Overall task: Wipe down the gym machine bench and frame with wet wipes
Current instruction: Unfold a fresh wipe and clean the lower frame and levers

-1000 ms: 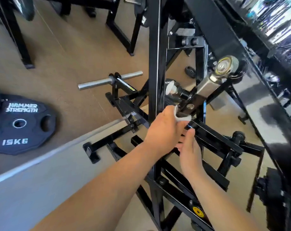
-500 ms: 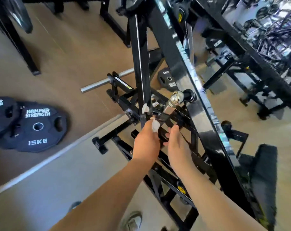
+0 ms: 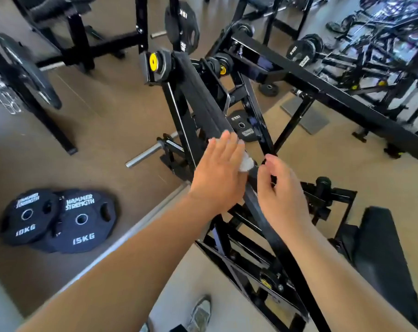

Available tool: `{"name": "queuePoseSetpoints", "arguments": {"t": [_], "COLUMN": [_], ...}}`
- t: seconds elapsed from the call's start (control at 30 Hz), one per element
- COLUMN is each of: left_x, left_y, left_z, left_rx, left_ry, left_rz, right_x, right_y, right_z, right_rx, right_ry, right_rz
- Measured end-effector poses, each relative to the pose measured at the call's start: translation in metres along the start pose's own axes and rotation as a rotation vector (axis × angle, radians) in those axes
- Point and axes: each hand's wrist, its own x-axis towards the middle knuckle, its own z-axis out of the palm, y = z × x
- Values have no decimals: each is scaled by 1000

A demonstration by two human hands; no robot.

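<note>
The black gym machine frame fills the middle, with a long slanted bar running from a yellow-capped pivot down towards me. My left hand lies flat on this bar with straight fingers and presses a white wet wipe against it; the wipe peeks out beside the fingers. My right hand hovers just right of the bar, its fingers loosely curled, with nothing seen in it. The black bench pad lies low at the right.
Two black weight plates lie on the floor at the left, and a smaller one sits behind the frame. A silver peg sticks out to the left. Other machines crowd the back and right. My shoe shows below.
My left hand went from pinching the wipe at the chrome joint to lying flat on the slanted bar. The view lifted and widened, and both hands shifted up the frame.
</note>
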Motion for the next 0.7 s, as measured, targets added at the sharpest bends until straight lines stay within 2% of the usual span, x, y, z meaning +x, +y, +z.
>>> {"name": "queuePoseSetpoints", "arguments": {"t": [0.03,0.1,0.23,0.37,0.4,0.5,0.57,0.6,0.7], "left_x": [3,2,22,90,102,111,117,130,181], "left_y": [4,7,-14,-60,-61,-64,-89,-107,-154], "left_z": [7,13,-5,-34,-38,-31,-33,-35,-52], "left_rx": [61,80,152,190,218,263,264,281,368], "left_ry": [-133,-237,-270,-239,-235,-295,-329,-319,-218], "left_rz": [22,20,61,-115,-93,181,298,294,91], "right_x": [6,16,46,85,96,127,146,155,177], "right_y": [7,12,7,-6,-8,-15,-21,-22,-33], "right_z": [0,-2,-4,-3,-1,7,17,22,41], "right_rx": [64,128,210,178,153,124,128,144,240], "right_ry": [-83,-181,-201,-228,-244,-282,-265,-258,-268], "right_rz": [69,116,58,42,31,50,83,111,245]}}
